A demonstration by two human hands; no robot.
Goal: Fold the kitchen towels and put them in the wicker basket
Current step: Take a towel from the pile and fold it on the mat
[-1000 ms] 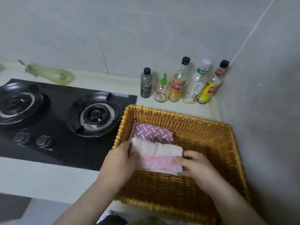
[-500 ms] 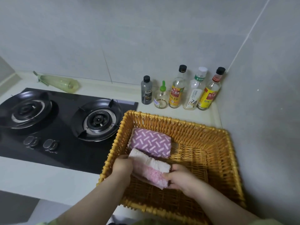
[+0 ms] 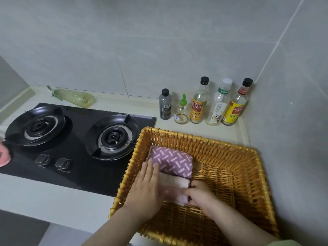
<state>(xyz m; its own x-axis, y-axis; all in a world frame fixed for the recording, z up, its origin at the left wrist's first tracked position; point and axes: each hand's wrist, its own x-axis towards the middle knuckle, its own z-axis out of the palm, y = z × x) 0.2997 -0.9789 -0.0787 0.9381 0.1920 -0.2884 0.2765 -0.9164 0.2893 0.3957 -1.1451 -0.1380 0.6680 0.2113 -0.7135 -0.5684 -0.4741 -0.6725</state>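
- The left hand (image 3: 145, 190) lies flat with its fingers straight. It presses down on the left end of the white and pink towel (image 3: 174, 185) and grabs nothing.
- The right hand (image 3: 200, 194) has curled fingers. It pinches the right end of the same towel.
- This towel is folded into a small, thick, fluffy bundle. It is white on the far side and pink on the near side. It sits on the bottom of the wicker basket (image 3: 204, 146), near the left wall.
- Just behind it, and touching it, lies a purple towel (image 3: 173, 161) with little white dashes. It is folded too and rests in the far left corner of the basket.
- The basket is big, golden yellow and woven. It stands on the pale counter (image 3: 53, 201), by the wall on the right.
- To the left of the basket is a black stove (image 3: 79, 174) with two round burners and two knobs (image 3: 43, 159).
- Behind the basket, five bottles (image 3: 197, 109) stand in a row by the grey wall. Two have yellow labels.
- Far back on the left lies a clear green bag (image 3: 72, 97).
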